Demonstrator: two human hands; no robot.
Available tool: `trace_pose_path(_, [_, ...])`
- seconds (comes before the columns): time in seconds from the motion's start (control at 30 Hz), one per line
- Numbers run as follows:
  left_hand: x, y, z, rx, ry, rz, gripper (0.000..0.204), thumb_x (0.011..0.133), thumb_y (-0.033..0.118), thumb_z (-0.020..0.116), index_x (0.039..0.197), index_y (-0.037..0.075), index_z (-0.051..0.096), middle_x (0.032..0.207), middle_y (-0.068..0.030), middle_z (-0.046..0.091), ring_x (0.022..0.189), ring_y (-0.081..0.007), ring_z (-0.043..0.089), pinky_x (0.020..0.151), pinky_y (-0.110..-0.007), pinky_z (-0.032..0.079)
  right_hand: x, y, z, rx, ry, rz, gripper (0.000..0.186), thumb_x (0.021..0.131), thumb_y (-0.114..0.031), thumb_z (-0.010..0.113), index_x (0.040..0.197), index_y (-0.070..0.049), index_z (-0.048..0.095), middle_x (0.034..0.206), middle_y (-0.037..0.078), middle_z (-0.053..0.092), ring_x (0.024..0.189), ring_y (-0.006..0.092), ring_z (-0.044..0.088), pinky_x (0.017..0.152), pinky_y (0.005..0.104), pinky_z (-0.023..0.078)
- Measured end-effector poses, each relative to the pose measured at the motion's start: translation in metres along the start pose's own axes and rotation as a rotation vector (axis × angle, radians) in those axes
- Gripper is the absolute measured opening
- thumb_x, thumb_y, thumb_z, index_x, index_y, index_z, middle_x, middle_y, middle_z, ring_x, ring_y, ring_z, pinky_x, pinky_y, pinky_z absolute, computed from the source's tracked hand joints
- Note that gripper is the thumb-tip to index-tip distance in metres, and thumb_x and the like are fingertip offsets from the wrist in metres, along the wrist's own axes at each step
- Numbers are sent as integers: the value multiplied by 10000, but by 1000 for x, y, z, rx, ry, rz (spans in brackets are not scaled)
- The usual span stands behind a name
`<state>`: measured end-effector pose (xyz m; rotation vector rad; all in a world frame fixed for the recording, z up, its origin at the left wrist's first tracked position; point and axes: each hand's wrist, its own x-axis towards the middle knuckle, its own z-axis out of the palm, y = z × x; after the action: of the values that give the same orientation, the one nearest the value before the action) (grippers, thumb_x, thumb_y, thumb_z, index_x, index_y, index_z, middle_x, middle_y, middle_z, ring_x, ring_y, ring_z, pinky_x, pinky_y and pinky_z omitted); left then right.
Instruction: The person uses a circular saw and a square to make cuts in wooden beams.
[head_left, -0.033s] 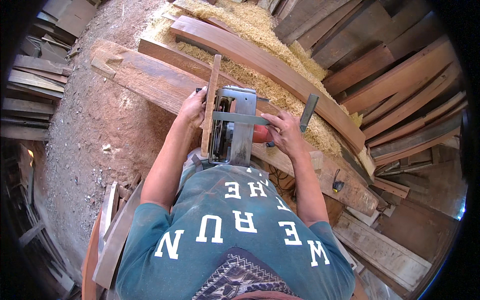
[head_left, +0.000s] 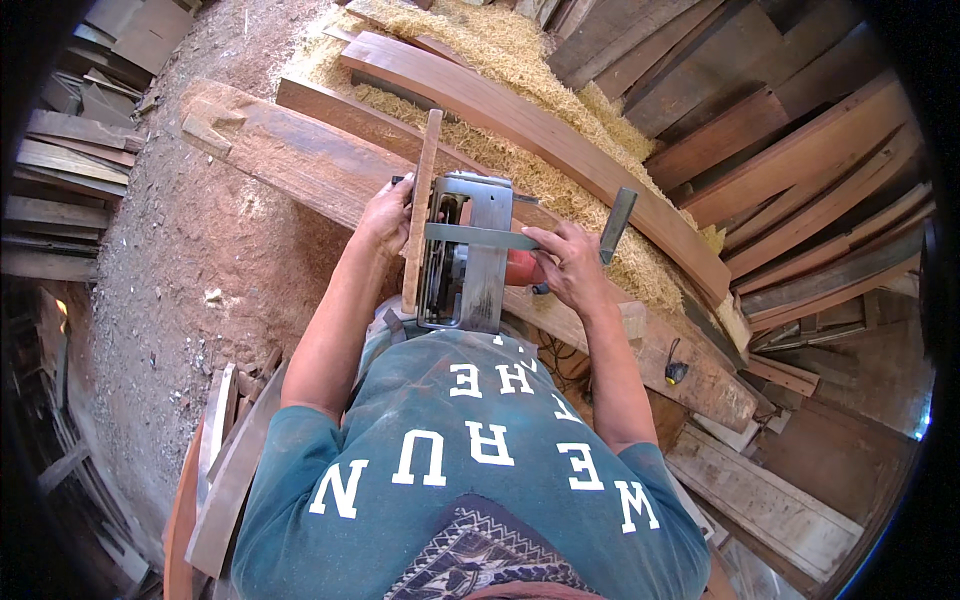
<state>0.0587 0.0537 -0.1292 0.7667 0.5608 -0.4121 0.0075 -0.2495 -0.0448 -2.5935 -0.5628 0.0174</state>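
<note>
A circular saw point(head_left: 488, 250) rests in front of my belly with its metal base plate turned up and part of its red body showing at the right. Along its left side runs a narrow wooden strip point(head_left: 423, 205), joined to a flat metal guide bar point(head_left: 480, 236) that crosses the base plate. My left hand point(head_left: 388, 215) is closed at the strip's left side, its fingertips partly hidden behind the wood. With my right hand point(head_left: 572, 262) I pinch the bar's right end between thumb and fingers. Just right of that hand, a dark metal piece point(head_left: 619, 222) sticks up.
A thick, dusty plank point(head_left: 300, 150) lies crosswise beyond the saw. A curved board point(head_left: 540, 130) rests on pale wood shavings point(head_left: 490, 45). A black-and-yellow tape measure point(head_left: 676, 372) sits on the plank at right. Stacked boards point(head_left: 800, 200) line the right side; more lumber point(head_left: 75, 190) lies left.
</note>
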Motion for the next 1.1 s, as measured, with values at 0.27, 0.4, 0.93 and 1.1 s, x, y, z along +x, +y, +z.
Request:
trace_pose_path(0.27, [10,-5,-7,-9,-20,12,227,1063,240,470,1128,45,564,929,-96,646,756,-214,644,662,-389,603,1,4,3,37,-9,15,411,760,-109,772,1156,-217,736,842,47,587,884,248,577,804,399,398])
trace_pose_path(0.4, [0,-1,4,-1,16,19,221,1062,231,469,1128,40,557,946,-100,643,764,-223,645,660,-392,599,4,7,2,84,-25,15,399,776,-112,767,1162,-207,734,851,63,596,877,260,584,798,407,405])
trace_pose_path(0.93, [6,-2,3,97,-12,37,269,1063,335,484,1089,83,575,905,-41,620,781,-149,603,682,-317,543,12,24,9,193,-122,77,388,800,-132,766,1181,-196,727,958,68,655,954,270,606,867,423,413])
trace_pose_path(1.1, [5,-2,6,85,10,21,289,1064,342,480,1093,76,589,891,-32,622,758,-145,604,668,-310,546,13,23,6,202,-152,108,382,799,-123,763,1174,-186,728,965,73,671,954,273,617,866,414,423])
